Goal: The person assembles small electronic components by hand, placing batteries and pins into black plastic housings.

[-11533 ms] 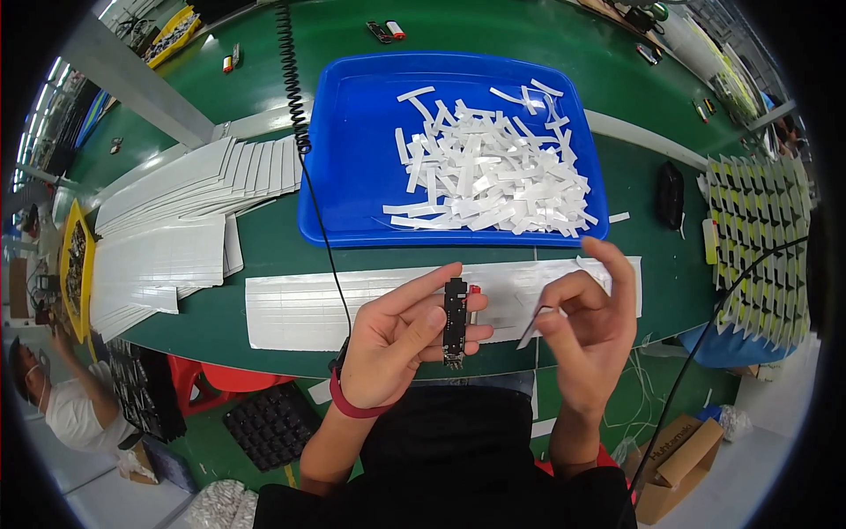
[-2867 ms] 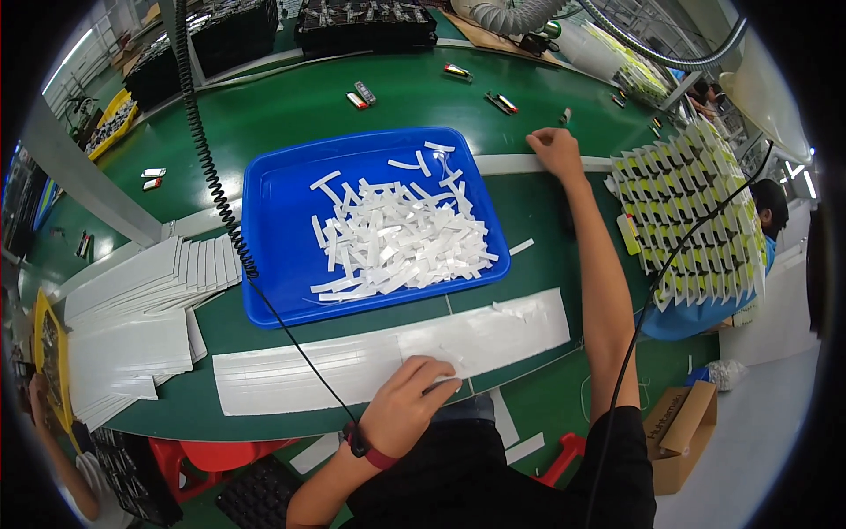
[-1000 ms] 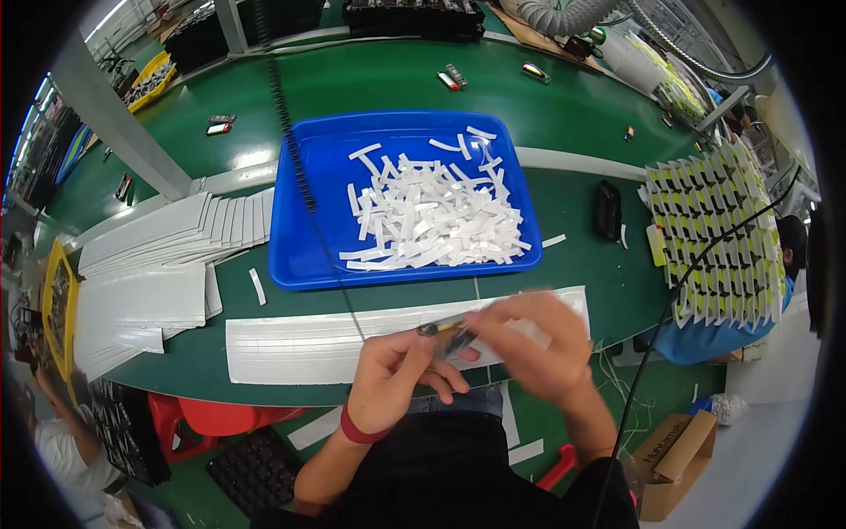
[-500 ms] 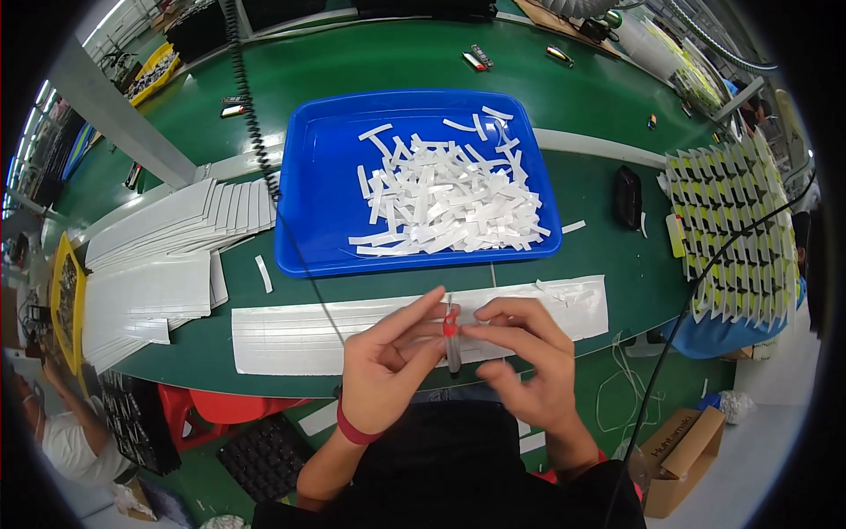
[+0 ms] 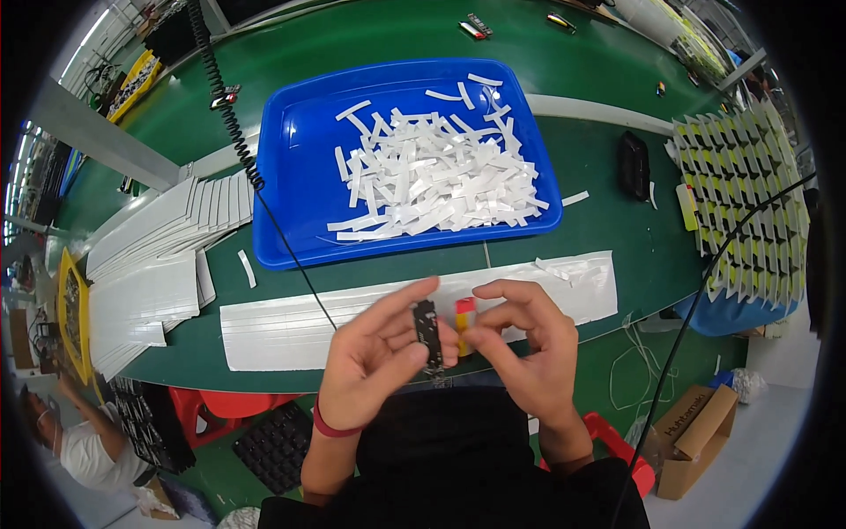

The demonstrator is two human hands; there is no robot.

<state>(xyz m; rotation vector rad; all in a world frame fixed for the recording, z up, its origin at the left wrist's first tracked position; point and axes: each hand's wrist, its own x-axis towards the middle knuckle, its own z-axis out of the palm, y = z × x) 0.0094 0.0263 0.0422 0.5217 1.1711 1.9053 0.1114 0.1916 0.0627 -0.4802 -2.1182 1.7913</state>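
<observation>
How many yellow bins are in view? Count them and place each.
2: a far bin at upper left and a near bin at left, beside the white sheets. Others may be hidden.

Black circuit board (image 5: 429,328), yellow battery (image 5: 464,324) (red at its top), blue tray (image 5: 304,150), white strips (image 5: 441,181), green table (image 5: 595,227)

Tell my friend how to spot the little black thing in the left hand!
Start at the big blue tray, then go down to the long white sheet. In front of it, the left hand, wearing a dark red wristband, holds a narrow circuit board. It is black with pale specks, unlike the red-and-yellow piece beside it.
</observation>
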